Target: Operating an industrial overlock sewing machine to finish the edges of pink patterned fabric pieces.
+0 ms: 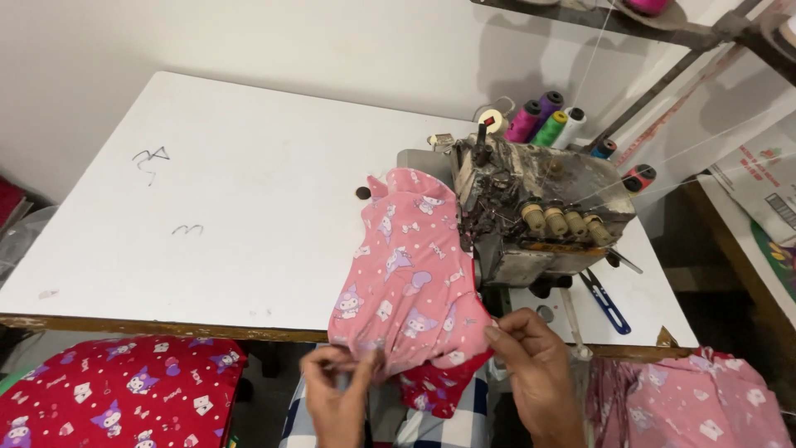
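Note:
A pink printed cloth piece (410,274) lies from the sewing machine (531,220) down over the table's front edge, with a red printed layer (435,387) showing under its lower end. My left hand (336,394) pinches the cloth's lower left corner. My right hand (535,365) grips its lower right edge, just below the machine's front. The cloth's far end sits beside the machine's needle area.
Several thread cones (543,120) stand behind the machine on the white table (207,207). A blue thread snip (605,300) lies right of the machine. Red printed fabric (116,394) is piled at lower left, pink fabric (705,402) at lower right.

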